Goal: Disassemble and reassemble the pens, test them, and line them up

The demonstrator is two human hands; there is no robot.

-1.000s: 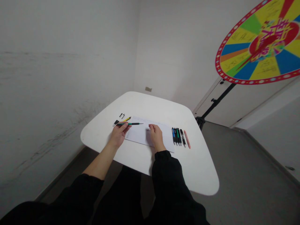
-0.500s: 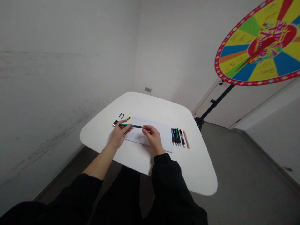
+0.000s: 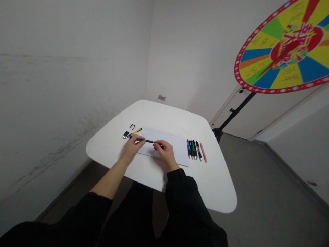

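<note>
Well, pale walls (image 3: 185,51) meet in a corner, the left one scuffed, above a grey floor (image 3: 269,171). Before them, a white table (image 3: 167,111) with rounded corners fills the middle of the view, and a bright prize wheel (image 3: 280,51) stands at the upper right on a black stand (image 3: 240,110). White paper (image 3: 169,133) lies flat on the table. Over it are the left hand (image 3: 132,149), thumb and fingers clamped on a dark pen (image 3: 149,141), and the right hand (image 3: 166,151), thumb and forefinger together on its right end. To the right of the paper lies a row of pens (image 3: 193,150). The held pen bridges the two sets of fingertips, its bare middle showing between them. Its long axis runs left to right, dipping slightly rightward. The right end points into the right fingertips, which hide it, so I cannot tell whether that is the writing tip. A yellow pen (image 3: 138,130) lies beyond the left hand, and two small black bits (image 3: 131,125) sit farther back.
</note>
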